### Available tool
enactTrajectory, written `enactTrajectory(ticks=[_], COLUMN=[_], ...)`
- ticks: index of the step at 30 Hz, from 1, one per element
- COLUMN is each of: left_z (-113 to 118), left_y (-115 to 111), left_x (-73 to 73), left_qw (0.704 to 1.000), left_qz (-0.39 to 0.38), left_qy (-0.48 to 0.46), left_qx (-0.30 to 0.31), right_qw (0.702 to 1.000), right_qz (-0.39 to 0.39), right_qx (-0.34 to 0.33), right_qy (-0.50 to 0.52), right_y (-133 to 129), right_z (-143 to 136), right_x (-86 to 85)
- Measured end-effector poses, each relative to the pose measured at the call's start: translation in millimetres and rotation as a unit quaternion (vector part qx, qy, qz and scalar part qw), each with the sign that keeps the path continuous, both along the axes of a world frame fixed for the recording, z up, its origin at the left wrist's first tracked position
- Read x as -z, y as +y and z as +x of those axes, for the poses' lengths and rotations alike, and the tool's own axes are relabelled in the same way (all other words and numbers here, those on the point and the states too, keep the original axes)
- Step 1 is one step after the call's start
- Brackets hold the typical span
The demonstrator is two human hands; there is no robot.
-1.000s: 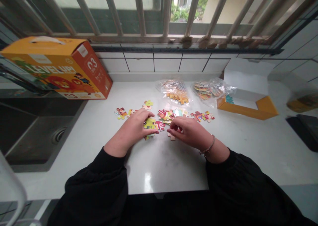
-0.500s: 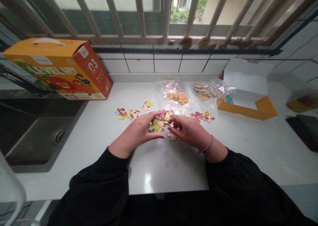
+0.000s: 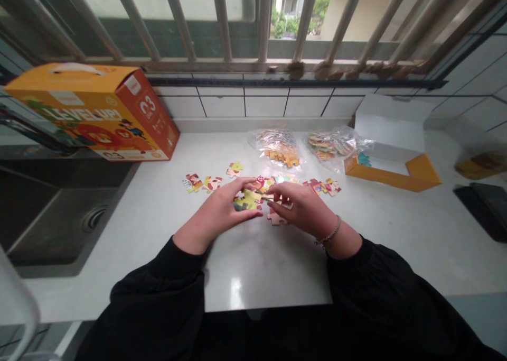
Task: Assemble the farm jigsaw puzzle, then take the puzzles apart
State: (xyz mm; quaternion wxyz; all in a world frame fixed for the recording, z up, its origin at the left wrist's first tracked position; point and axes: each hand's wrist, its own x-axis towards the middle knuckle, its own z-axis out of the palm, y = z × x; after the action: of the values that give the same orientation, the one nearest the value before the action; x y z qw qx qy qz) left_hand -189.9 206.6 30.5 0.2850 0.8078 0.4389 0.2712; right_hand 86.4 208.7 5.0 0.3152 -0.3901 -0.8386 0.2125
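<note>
My left hand (image 3: 222, 202) curves its thumb and fingers around a yellow-green jigsaw puzzle piece (image 3: 250, 198), gripping it by the edges. Facing it, my right hand (image 3: 295, 200) pinches another puzzle piece (image 3: 270, 197), seen nearly edge-on and partly hidden by the fingers. The two pieces meet or almost meet; I cannot tell if they are joined. Below the right fingertips a pinkish puzzle piece (image 3: 276, 218) lies on the counter. Behind the hands are more pieces, among them one with a red patch (image 3: 260, 180), partly covered by the fingers.
Loose puzzle pieces lie left (image 3: 193, 182) and right (image 3: 331, 186) of my hands on the white counter (image 3: 158, 218). Behind are two plastic bags of pieces (image 3: 277, 147) (image 3: 332, 141) and an opened orange box (image 3: 390, 178). An orange carton (image 3: 95, 112) stands beside the sink (image 3: 59, 218).
My left thumb and fingers have closed in on the yellow-green piece. My right hand has brought its pinched piece against or close to that piece's right edge.
</note>
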Motion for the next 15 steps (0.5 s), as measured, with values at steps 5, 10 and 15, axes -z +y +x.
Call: enactTrajectory(ticks=[5, 10, 15], left_z=[-10.2, -18.0, -12.7], left_y=[13.4, 18.6, 16.9], left_x=[12.3, 15.9, 17.9], left_qw=[0.983, 0.976, 0.987], left_qz=[0.057, 0.055, 0.045], left_qy=[0.091, 0.141, 0.138], left_qx=[-0.149, -0.157, -0.069], right_qw=[0.995, 0.994, 0.993], right_qz=[0.051, 0.061, 0.057], right_qx=[0.065, 0.064, 0.081], right_qy=[-0.059, -0.07, -0.057], right_y=[7.5, 8.6, 11.3], right_z=[4.1, 1.0, 1.1], right_x=[1.7, 5.8, 9.5])
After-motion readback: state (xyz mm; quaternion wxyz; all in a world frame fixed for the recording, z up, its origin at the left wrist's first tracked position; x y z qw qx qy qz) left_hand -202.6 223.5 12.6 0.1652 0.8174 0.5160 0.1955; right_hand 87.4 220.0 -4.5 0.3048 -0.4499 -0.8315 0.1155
